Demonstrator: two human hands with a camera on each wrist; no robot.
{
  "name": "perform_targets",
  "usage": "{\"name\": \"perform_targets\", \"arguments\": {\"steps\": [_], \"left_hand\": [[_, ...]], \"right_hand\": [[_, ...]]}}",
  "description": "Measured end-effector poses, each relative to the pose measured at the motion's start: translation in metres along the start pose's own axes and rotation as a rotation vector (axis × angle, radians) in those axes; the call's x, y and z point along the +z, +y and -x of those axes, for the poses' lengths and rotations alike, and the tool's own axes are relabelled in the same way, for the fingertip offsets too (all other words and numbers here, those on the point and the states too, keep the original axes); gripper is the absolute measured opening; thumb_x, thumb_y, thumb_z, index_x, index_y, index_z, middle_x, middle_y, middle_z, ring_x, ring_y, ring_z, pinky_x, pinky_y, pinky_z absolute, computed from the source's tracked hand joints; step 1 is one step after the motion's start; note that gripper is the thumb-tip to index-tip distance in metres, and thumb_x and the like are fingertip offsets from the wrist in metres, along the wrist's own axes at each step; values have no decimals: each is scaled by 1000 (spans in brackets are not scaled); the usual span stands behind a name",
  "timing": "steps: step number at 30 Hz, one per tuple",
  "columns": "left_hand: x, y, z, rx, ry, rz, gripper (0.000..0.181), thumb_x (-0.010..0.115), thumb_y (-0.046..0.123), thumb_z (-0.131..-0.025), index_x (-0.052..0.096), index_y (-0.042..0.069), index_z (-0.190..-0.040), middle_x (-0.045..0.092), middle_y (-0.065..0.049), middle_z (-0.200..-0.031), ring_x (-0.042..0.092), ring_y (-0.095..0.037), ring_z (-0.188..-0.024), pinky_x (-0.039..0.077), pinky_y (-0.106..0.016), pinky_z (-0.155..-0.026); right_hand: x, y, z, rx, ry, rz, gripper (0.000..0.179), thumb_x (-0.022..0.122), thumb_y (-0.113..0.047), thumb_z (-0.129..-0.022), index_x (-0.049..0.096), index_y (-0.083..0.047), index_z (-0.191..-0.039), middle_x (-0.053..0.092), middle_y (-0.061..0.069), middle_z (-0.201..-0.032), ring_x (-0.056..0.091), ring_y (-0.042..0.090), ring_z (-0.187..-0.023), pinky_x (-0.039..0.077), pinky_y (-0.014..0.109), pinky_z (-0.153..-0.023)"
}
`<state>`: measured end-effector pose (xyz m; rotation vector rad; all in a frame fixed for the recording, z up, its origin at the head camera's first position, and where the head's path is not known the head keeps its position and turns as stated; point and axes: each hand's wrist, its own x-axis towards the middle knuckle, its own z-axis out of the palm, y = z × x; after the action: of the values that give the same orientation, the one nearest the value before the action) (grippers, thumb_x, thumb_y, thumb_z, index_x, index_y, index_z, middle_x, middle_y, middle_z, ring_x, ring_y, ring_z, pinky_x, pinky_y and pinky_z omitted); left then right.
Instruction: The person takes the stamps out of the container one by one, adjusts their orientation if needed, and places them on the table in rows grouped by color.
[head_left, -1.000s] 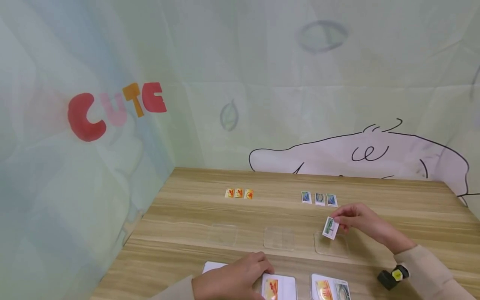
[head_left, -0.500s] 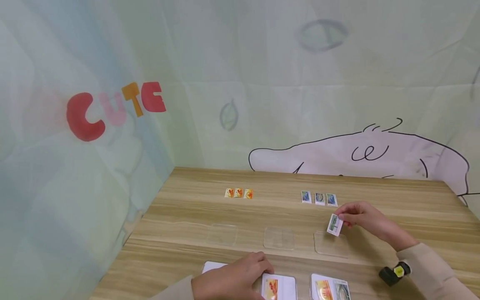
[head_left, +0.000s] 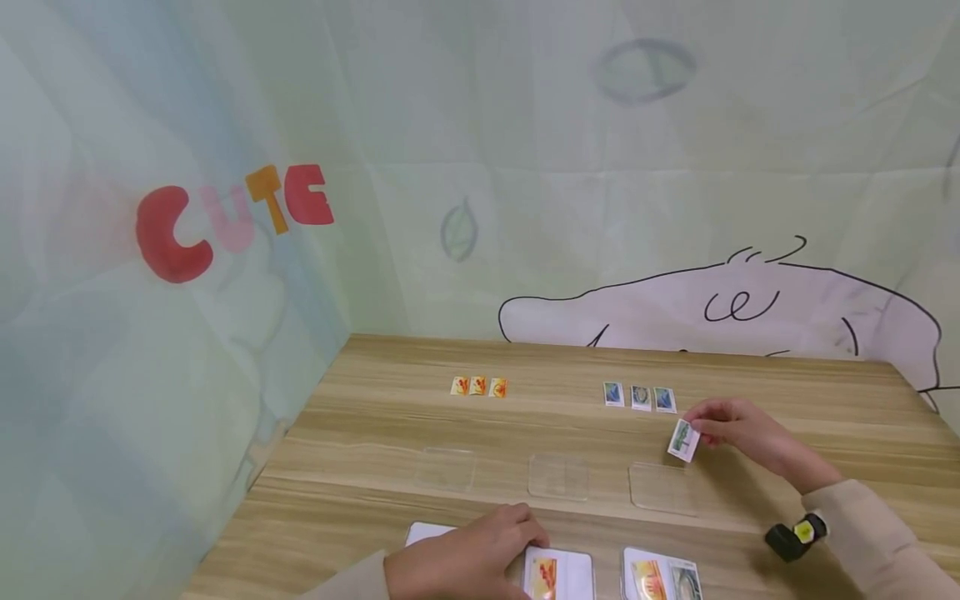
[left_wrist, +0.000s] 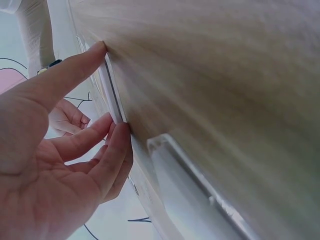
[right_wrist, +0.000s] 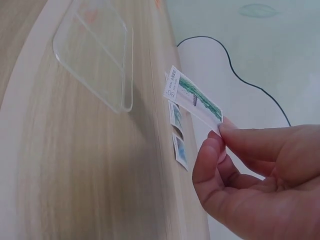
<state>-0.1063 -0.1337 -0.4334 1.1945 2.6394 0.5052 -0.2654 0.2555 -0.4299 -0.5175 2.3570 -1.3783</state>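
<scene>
My right hand (head_left: 750, 437) pinches a postage stamp (head_left: 684, 440) with a green landscape picture between thumb and fingers, raised over the table. In the right wrist view this stamp (right_wrist: 195, 97) tilts, its white printed margin pointing away from the fingers. My left hand (head_left: 472, 554) grips the middle clear plastic case (head_left: 576, 575), which has a white backing and an orange stamp. The left wrist view has the thumb at one end of the case (left_wrist: 111, 87) and the fingertips at the other. Part of that case is hidden behind the hand.
Three clear covers (head_left: 558, 477) lie in a row mid-table. Farther back are orange stamps (head_left: 477, 386) and blue-green stamps (head_left: 640, 397). A case with two stamps (head_left: 663, 575) lies at front right; another white-backed case (head_left: 426, 532) is partly behind my left hand. A printed cloth rises behind.
My right hand has moved right and slightly away with the green stamp, from over the right-hand cover to just beyond its far right corner. The left hand stays in place.
</scene>
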Motion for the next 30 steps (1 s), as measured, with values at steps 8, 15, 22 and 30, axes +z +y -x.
{"name": "perform_targets", "arguments": {"steps": [8, 15, 22, 30], "left_hand": [[1, -1, 0, -4, -3, 14, 46, 81, 36, -83, 63, 11, -118, 52, 9, -113, 47, -1, -102, 42, -16, -89], [0, 0, 0, -26, -22, 24, 46, 81, 37, -84, 62, 12, -119, 52, 9, -114, 46, -1, -102, 42, -16, -89], [-1, 1, 0, -31, -26, 33, 45, 81, 35, -84, 62, 12, -118, 52, 9, -113, 46, -1, -102, 42, -16, -89], [-1, 1, 1, -21, -16, 13, 44, 82, 32, -83, 62, 12, -117, 52, 9, -112, 47, -1, -101, 42, -15, -88]], "right_hand": [[-7, 5, -3, 35, 4, -8, 22, 52, -3, -102, 60, 13, -114, 62, 9, -95, 56, 20, -81, 50, 29, -70], [-12, 8, -8, 52, 9, -11, 21, 51, -1, -101, 59, 14, -113, 61, 8, -93, 55, 17, -79, 49, 28, -68], [-16, 12, -12, 79, 11, -19, 20, 52, 0, -100, 59, 14, -113, 60, 7, -92, 54, 18, -80, 49, 27, -69], [-21, 13, -16, 71, 2, -23, 20, 52, 0, -100, 59, 15, -112, 61, 7, -92, 54, 18, -78, 48, 27, -68]]}}
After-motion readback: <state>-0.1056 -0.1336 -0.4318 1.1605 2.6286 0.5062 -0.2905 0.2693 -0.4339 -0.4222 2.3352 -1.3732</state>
